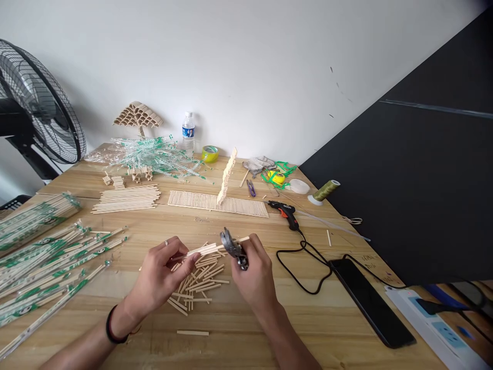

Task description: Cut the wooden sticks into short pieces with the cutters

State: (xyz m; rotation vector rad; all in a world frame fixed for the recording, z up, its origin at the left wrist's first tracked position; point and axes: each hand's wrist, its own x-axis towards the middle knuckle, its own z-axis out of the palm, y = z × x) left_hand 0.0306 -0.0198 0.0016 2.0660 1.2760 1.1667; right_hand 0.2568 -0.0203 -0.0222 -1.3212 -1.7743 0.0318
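My left hand [157, 277] is closed around a few thin wooden sticks [204, 250], pinched between thumb and fingers. In my right hand [256, 272] is a pair of dark metal cutters [230, 244], its jaws at the right ends of those sticks. One stick piece [243, 239] juts out past the jaws beside my right fingers. Whether the jaws are closed on the wood I cannot tell. Beneath both hands lies a loose pile of short stick pieces [210, 275]. A single short piece [192, 333] lies nearer to me on the wooden table [215, 354].
Wrapped chopsticks [42, 262] cover the left side. Behind stand a flat stick panel [192, 199] with an upright strip [227, 177], and bare sticks [127, 199]. To the right are a glue gun [285, 211] with its cord, a phone [370, 300] and a power strip [435, 324].
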